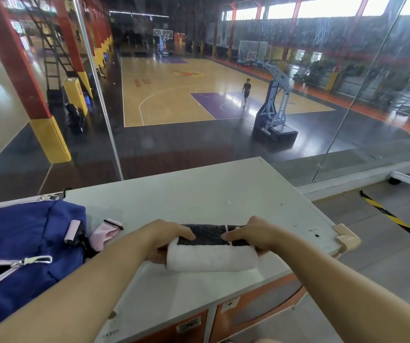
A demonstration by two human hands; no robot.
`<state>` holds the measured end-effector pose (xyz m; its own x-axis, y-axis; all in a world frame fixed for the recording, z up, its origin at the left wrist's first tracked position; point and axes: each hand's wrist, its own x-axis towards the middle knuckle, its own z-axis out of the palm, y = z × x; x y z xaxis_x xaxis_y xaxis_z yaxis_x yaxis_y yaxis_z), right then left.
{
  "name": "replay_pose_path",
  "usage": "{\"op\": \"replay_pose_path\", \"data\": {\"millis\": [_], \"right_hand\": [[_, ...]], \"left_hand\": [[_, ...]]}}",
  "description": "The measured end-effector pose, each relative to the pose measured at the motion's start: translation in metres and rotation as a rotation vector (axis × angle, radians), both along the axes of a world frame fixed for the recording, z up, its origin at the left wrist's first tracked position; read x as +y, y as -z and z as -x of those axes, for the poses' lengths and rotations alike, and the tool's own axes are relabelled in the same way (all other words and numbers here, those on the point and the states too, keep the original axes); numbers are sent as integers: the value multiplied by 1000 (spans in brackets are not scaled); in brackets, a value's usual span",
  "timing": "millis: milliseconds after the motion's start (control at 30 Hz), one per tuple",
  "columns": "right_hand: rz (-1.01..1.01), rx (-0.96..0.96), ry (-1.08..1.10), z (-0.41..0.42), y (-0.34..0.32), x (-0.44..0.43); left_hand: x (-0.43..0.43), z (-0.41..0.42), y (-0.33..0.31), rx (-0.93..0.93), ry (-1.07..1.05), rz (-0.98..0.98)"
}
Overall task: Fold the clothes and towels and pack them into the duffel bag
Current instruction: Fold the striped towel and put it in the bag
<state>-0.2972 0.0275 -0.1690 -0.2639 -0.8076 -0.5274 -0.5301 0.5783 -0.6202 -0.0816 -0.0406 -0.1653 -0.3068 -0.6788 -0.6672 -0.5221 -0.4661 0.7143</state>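
Head view: a rolled white terry towel with a black band (211, 253) lies on the pale grey cabinet top (199, 194), close to its near edge and about midway along it. Both bare hands clasp the roll from its two ends. The left hand (166, 240) wraps the left end, fingers curled over the black band and thumb tucked underneath at the roll's end. The right hand (253, 236) covers the right end, its fingertips resting on the black band near the thin white stripe. The two sets of fingertips lie near each other on top of the roll, apart. A blue fabric duffel bag with pale pink trim and a silver zip pull (23, 253) sits at the left edge of the cabinet top, its zip partly open showing a dark inside. A pale pink strap end (107, 233) lies between the bag and the left forearm.
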Motion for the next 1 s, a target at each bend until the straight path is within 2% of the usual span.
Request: {"op": "replay_pose_path", "data": {"millis": [100, 200, 300, 400, 533, 767, 900, 1000], "right_hand": [[25, -22, -27, 0, -1, 7], [44, -4, -104, -1, -8, 18], [72, 76, -201, -5, -14, 31], [136, 261, -289, -15, -18, 43], [172, 390, -387, -34, -30, 59], [204, 793, -646, -71, -61, 67], [328, 1006, -640, -96, -84, 62], [441, 1007, -568, -117, -100, 57]], "left_hand": [[8, -4, 0, 50, 26, -38], [13, -12, 4, 107, 89, 26], [20, -22, 5, 42, 258, 273], [34, -30, 4, -37, 417, 531], [52, -44, -4, -140, 556, 722], [67, -89, -32, -607, 861, 1025], [72, -136, -58, -796, 867, 1125], [79, -180, -79, -880, 789, 1209]]}}
